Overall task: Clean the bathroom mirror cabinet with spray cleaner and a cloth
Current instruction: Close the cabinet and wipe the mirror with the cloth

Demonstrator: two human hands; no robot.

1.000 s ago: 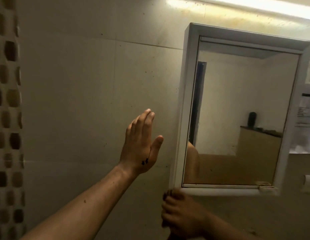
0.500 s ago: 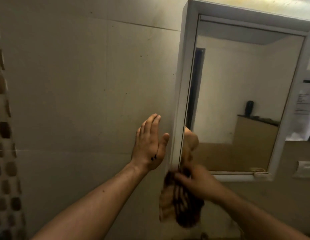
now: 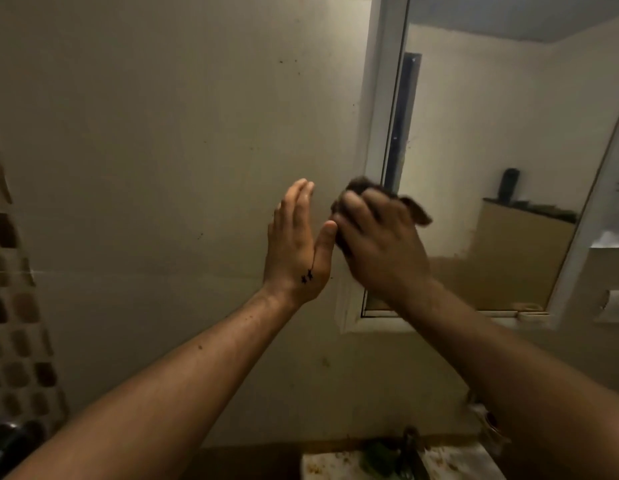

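Note:
The white-framed mirror cabinet (image 3: 377, 98) hangs on the wall at the right, its glass reflecting a pale room. My right hand (image 3: 380, 244) holds a dark brown cloth (image 3: 417, 211) bunched against the cabinet's left frame edge, low down. My left hand (image 3: 297, 244) is raised flat against the beige wall tile just left of the cabinet, fingers straight and together. No spray cleaner is in view.
A sink (image 3: 335, 462) with a tap (image 3: 410, 452) lies below at the bottom edge, speckled with debris. A mosaic tile strip (image 3: 17, 323) runs down the far left. A white switch plate (image 3: 616, 306) sits right of the cabinet.
My right hand has risen with the cloth from under the cabinet up onto its left frame edge. My left hand stayed flat on the wall. The camera moved closer.

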